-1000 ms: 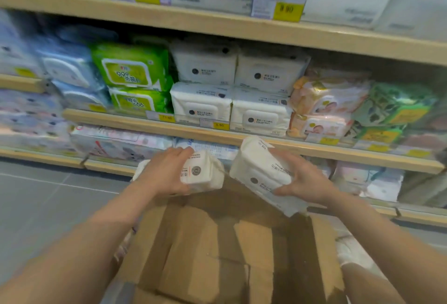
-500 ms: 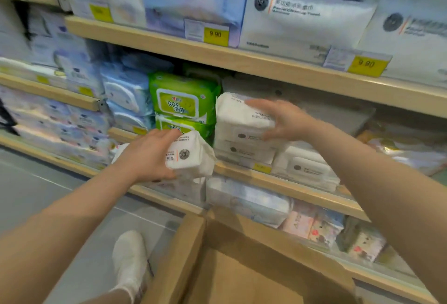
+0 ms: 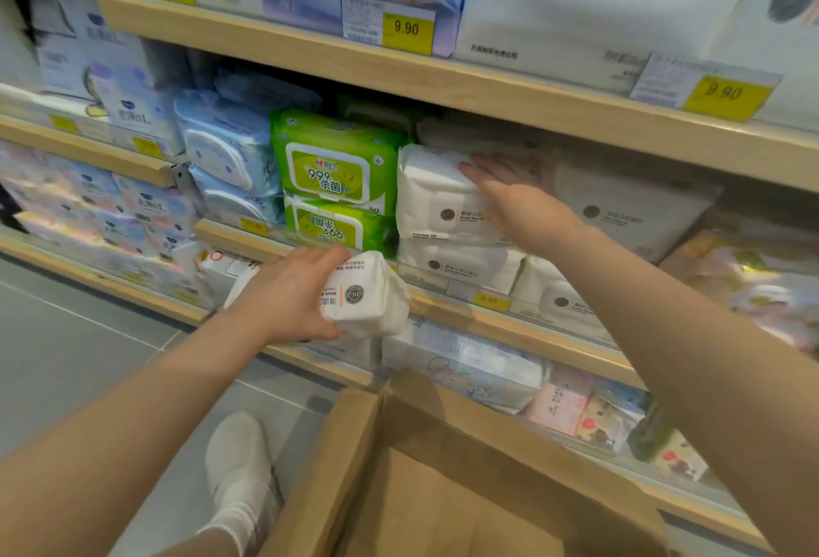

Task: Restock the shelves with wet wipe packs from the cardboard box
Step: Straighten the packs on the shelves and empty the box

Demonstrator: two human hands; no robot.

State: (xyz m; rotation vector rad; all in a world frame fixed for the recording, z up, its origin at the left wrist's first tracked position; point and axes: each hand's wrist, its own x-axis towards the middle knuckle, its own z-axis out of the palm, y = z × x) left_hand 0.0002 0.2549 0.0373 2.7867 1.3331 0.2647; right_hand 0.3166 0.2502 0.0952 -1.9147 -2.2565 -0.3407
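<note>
My left hand (image 3: 283, 299) grips a white wet wipe pack (image 3: 370, 295) in front of the middle shelf edge, below the green packs. My right hand (image 3: 514, 197) lies with straight fingers flat against another white wet wipe pack (image 3: 432, 197), which sits on top of a white pack (image 3: 461, 266) on the middle shelf (image 3: 447, 308). The open cardboard box (image 3: 354, 468) is below, at the bottom centre; its inside shows only bare cardboard.
Green wipe packs (image 3: 337, 171) stand left of the white stack, blue packs (image 3: 221, 149) further left. More white packs (image 3: 638, 211) fill the shelf to the right. The upper shelf (image 3: 443, 82) hangs close above. My white-socked foot (image 3: 241, 468) rests on the grey floor.
My right hand has pushed its white pack deeper onto the stack on the middle shelf. My left hand with its pack has stayed near the shelf edge. The view has moved closer.
</note>
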